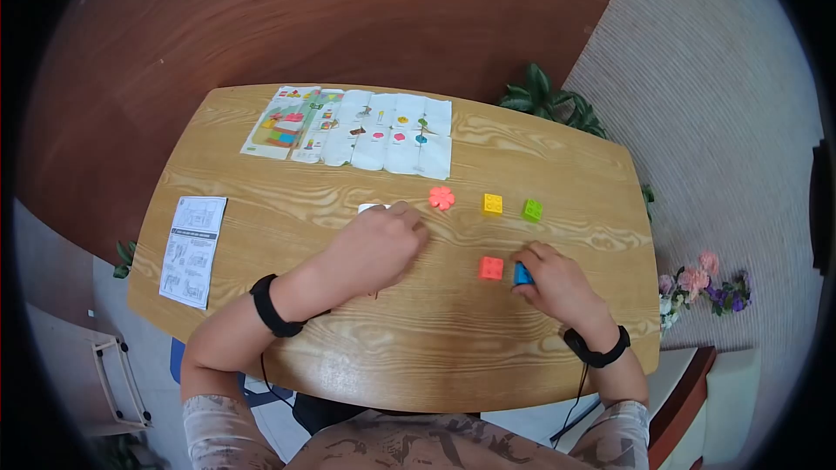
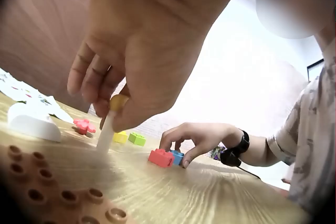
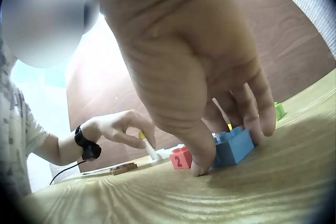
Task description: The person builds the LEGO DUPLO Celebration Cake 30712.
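My left hand (image 1: 376, 245) pinches a white toy candle (image 2: 106, 132) by its yellow tip, holding it upright close over the wooden table. In the head view that hand hides the candle. My right hand (image 1: 557, 285) grips a blue brick (image 3: 233, 146) on the table, thumb on one side and fingers on the other. Close to the blue brick sits a red brick (image 1: 490, 268), marked with a 2 in the right wrist view. Left of the candle lies a rounded white piece (image 2: 32, 122), and nearer the camera a brown studded plate (image 2: 55, 192).
Beyond the hands, a pink flower piece (image 1: 441, 198), a yellow brick (image 1: 493, 204) and a green brick (image 1: 533, 209) form a row. A large picture sheet (image 1: 374, 161) is spread at the back. A printed leaflet (image 1: 192, 248) lies at the left.
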Demonstrator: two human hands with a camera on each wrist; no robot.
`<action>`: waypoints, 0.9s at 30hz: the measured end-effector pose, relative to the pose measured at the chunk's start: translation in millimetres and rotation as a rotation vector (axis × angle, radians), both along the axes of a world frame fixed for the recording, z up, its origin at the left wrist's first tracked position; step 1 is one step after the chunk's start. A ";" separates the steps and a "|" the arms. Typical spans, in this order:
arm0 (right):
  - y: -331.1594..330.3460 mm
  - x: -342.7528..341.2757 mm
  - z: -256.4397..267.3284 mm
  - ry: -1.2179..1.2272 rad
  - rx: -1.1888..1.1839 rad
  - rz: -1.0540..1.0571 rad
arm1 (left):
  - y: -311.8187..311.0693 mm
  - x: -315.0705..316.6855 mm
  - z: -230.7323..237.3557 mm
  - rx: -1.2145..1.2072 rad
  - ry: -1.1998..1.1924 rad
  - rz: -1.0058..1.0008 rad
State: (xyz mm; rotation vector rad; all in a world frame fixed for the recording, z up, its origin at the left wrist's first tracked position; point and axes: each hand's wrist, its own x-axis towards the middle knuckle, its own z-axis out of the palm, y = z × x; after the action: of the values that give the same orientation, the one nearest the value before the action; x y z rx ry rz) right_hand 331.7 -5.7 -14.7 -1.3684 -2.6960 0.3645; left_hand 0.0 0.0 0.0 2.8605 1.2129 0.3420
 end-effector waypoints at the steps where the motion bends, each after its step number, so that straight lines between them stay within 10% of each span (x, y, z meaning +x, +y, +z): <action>1: 0.1 -0.4 -0.3 -0.002 -0.006 -0.007 | 1.5 0.2 -5.5 -0.001 0.025 -0.013; 27: 71.5 14.2 16.0 -0.034 0.185 -0.171 | 9.1 10.5 -24.2 -0.037 0.067 -0.009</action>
State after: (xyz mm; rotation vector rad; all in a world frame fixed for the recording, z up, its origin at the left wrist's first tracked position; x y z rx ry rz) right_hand 346.0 65.8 1.4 -1.5455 -2.5383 0.0761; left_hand 10.5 9.1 -24.2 2.8664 1.2031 0.2225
